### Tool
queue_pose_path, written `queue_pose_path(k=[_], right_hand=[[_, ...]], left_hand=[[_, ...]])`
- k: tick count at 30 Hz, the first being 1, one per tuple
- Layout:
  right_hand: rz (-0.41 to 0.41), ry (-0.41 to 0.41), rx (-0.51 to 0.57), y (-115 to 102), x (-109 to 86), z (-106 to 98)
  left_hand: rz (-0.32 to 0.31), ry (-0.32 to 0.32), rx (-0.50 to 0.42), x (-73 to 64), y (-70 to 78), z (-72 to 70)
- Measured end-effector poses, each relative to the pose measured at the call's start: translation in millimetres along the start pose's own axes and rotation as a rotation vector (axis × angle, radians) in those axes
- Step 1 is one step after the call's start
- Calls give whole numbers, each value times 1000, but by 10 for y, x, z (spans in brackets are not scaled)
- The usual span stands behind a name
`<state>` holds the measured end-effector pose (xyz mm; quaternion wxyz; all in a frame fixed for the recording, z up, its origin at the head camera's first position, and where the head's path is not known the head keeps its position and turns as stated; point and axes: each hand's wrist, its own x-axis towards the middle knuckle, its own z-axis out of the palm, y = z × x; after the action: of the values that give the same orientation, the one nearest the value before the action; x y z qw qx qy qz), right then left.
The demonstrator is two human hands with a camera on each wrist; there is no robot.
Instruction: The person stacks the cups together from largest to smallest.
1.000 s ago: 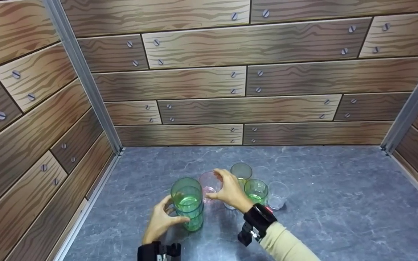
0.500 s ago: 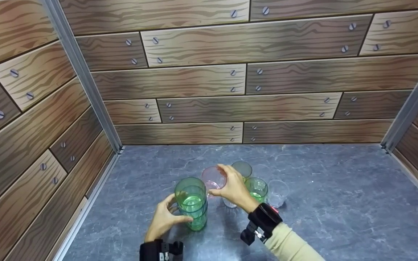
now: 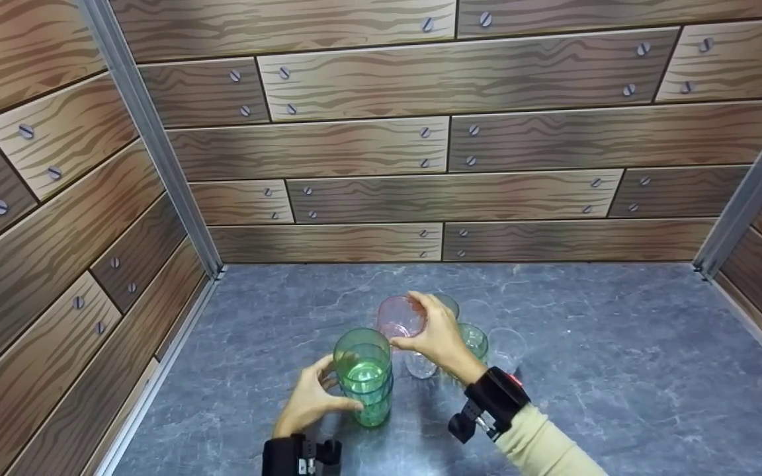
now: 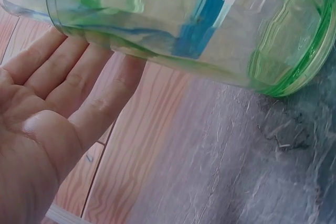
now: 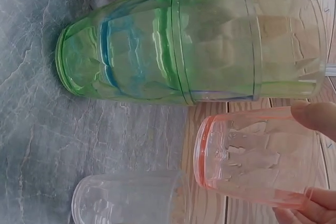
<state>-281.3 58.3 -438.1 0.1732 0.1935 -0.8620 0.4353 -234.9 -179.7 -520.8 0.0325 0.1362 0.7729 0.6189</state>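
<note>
My left hand (image 3: 311, 400) grips a tall stack of nested see-through cups (image 3: 366, 380), thumb on the near side and fingers round the left. In the right wrist view the stack (image 5: 147, 45) shows green and blue bands, its green base close over the floor. The left wrist view has the fingers of my left hand (image 4: 58, 108) against the stack's wall. My right hand (image 3: 440, 337) pinches a pink clear cup (image 3: 399, 317) by its upper part. That cup (image 5: 257, 156) is raised and tilted, just beyond the stack and to its right.
Under the pink cup stands a colourless cup (image 3: 421, 365). Behind my right hand are a green cup (image 3: 475, 340), a greyish cup (image 3: 448, 304) and another colourless cup (image 3: 508, 347). Wood-patterned walls (image 3: 368, 198) border the grey marbled surface (image 3: 619, 357).
My left hand has moved right with the stack of cups. My right hand has lifted the pink cup and carried it right and away from me.
</note>
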Motion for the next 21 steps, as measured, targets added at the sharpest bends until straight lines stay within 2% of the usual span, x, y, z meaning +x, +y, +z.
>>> queue_pose_path(k=[21], right_hand=[[42, 23, 22, -62, 38, -208]], left_hand=[[-7, -46, -21, 2, 19, 11]])
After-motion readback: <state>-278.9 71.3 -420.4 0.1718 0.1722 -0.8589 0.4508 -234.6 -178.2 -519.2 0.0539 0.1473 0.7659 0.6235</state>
